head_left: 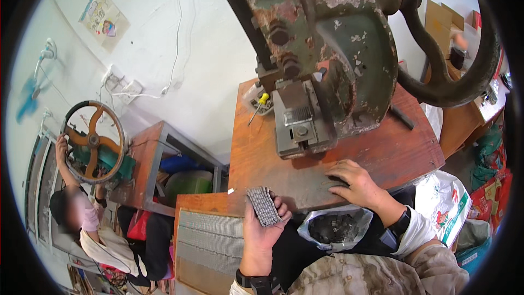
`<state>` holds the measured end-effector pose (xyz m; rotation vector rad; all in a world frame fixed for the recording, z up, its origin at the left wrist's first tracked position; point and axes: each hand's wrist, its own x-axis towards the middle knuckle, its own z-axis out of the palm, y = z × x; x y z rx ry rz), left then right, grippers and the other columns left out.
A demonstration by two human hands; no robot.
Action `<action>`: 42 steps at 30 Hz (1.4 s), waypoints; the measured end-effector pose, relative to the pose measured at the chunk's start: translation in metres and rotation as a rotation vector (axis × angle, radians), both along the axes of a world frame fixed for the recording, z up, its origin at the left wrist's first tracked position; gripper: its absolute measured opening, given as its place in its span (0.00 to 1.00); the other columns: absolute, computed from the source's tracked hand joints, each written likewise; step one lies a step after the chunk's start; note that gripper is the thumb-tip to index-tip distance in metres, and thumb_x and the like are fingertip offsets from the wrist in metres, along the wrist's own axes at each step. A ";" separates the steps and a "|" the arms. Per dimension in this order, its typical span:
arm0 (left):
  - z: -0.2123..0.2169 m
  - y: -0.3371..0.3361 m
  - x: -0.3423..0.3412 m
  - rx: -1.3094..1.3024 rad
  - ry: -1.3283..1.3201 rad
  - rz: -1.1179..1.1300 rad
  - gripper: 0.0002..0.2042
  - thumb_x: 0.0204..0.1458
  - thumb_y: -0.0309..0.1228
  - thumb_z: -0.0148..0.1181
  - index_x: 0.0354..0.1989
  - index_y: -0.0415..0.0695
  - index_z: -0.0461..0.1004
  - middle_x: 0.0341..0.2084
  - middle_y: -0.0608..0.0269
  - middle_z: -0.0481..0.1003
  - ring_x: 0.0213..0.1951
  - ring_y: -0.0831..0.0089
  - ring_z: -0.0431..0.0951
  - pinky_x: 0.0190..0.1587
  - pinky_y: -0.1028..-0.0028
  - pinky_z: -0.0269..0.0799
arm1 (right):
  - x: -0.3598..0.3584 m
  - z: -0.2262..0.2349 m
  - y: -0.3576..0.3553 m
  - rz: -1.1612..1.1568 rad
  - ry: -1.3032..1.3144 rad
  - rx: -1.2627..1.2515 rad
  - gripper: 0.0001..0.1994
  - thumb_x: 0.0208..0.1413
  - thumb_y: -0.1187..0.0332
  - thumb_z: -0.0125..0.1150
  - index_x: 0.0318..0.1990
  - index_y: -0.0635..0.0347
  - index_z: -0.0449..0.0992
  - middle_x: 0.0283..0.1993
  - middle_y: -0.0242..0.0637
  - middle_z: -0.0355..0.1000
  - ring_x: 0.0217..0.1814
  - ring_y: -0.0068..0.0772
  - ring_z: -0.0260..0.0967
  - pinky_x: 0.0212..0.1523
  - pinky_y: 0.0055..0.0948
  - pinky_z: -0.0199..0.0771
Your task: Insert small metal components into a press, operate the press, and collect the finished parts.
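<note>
My left hand [259, 235] is closed around a grey block of thin, tightly packed metal pieces [263, 206], its ridged face turned up. The block is just off the front edge of the wooden bench [262, 169]. On the bench's right front part rests my right hand [357, 184], fingers apart and slightly bent, with nothing visible in them. Beyond both hands stands a worn green hand press [349, 49], and its metal die block [302, 125] sits at the base. Between my forearms, an opened plastic bag [305, 229] holds dark metal bits [338, 228].
A wooden tray [183, 201] with rows of grey metal pieces lies at the left. Behind the die are a yellow-handled screwdriver [263, 99] and a small container. The press's large handwheel [464, 95] overhangs the right. A co-worker [103, 235] grips another wheel [94, 141]. Bags [442, 199] stand at right.
</note>
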<state>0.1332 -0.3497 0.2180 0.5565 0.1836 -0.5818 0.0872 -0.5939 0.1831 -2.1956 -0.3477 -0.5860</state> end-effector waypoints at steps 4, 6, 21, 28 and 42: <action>-0.041 0.017 -0.019 -0.112 0.034 -0.213 0.26 0.58 0.53 0.36 0.42 0.39 0.67 0.29 0.56 0.69 0.28 0.64 0.67 0.33 0.68 0.64 | 0.005 -0.006 -0.001 -0.018 -0.029 -0.082 0.17 0.40 0.69 0.65 0.40 0.62 0.74 0.42 0.47 0.69 0.48 0.51 0.64 0.49 0.40 0.65; -0.063 0.015 -0.032 0.332 -0.054 -0.457 0.26 0.58 0.52 0.35 0.40 0.38 0.67 0.27 0.57 0.68 0.26 0.64 0.67 0.30 0.67 0.62 | 0.005 -0.003 -0.001 -0.032 -0.050 -0.103 0.17 0.39 0.70 0.66 0.40 0.63 0.74 0.41 0.46 0.70 0.47 0.50 0.64 0.48 0.40 0.65; -0.206 0.323 -0.105 2.343 -0.319 0.645 0.12 0.46 0.27 0.58 0.39 0.35 0.74 0.33 0.49 0.72 0.37 0.57 0.72 0.41 0.64 0.67 | -0.001 0.002 0.020 -0.072 0.018 -0.221 0.14 0.35 0.76 0.63 0.35 0.65 0.74 0.39 0.44 0.69 0.47 0.50 0.64 0.51 0.40 0.63; -0.160 0.355 -0.116 1.614 0.113 -0.025 0.18 0.43 0.33 0.65 0.40 0.33 0.75 0.31 0.55 0.78 0.32 0.72 0.75 0.35 0.74 0.71 | 0.003 0.002 0.024 -0.105 0.088 -0.260 0.11 0.38 0.78 0.60 0.34 0.67 0.73 0.39 0.44 0.68 0.47 0.47 0.63 0.52 0.37 0.60; -0.161 0.270 -0.179 2.008 -0.386 -0.024 0.21 0.35 0.28 0.67 0.41 0.36 0.72 0.34 0.45 0.74 0.38 0.54 0.75 0.43 0.65 0.71 | 0.004 -0.004 0.029 -0.135 0.028 -0.344 0.08 0.43 0.80 0.56 0.34 0.68 0.72 0.40 0.45 0.65 0.45 0.44 0.63 0.47 0.33 0.63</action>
